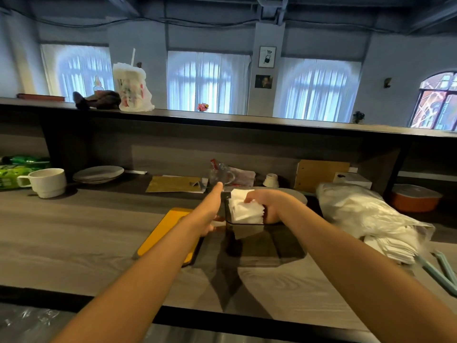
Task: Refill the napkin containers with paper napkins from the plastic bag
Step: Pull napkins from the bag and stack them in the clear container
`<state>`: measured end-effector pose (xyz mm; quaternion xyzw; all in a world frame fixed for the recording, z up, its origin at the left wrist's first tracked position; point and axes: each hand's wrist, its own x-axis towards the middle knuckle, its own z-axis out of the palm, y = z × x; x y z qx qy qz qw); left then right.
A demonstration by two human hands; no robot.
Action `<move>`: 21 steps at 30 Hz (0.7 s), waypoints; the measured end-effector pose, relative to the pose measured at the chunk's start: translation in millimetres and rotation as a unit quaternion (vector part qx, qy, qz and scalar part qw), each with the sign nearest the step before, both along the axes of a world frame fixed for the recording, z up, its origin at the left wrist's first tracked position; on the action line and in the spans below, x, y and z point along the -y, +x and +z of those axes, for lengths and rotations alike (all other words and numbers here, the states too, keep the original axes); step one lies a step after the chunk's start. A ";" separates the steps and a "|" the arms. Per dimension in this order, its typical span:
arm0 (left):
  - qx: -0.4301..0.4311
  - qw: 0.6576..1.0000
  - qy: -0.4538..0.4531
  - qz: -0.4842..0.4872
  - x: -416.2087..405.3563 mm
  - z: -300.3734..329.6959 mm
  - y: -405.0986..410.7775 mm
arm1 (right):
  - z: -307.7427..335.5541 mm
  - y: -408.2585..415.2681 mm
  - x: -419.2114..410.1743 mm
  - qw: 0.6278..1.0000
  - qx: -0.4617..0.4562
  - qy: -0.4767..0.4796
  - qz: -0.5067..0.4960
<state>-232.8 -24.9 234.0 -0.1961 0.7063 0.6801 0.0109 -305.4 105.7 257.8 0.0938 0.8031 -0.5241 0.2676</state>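
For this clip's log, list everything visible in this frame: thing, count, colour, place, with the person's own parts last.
napkin stack: one, white, being lowered into the container
napkin container: one, dark see-through, counter centre
plastic bag: one, clear, holding white napkins, counter right
yellow tray: one, left of the container
mug: one, white, counter left
plate: one, pale, behind the mug
green packets: count unclear, far left
glass jar: one, clear, back centre
small cup: one, white, upside down
orange container: one, far right
bagged drink cup: one, white, upper ledge
left hand: steadies the container's left wall
right hand: grip round the napkin stack
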 end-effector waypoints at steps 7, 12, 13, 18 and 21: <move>0.012 0.999 -0.021 -0.037 9.1 -12.2 -10.7 | -20.5 -1.9 19.1 0.979 -0.033 0.154 0.130; 0.026 0.998 -0.033 -0.038 12.3 -15.2 -14.1 | -18.5 0.5 21.9 0.963 -0.061 0.217 0.144; 0.028 0.998 -0.027 -0.040 13.4 -15.6 -14.7 | -18.3 -1.4 21.1 0.967 -0.059 0.204 0.141; 0.033 0.998 0.017 -0.042 19.9 -18.5 -17.2 | -23.6 -6.7 18.9 0.989 -0.024 0.118 0.083; 0.034 0.998 0.015 -0.042 18.4 -17.3 -17.0 | -22.7 -4.0 19.9 0.993 -0.023 0.093 0.069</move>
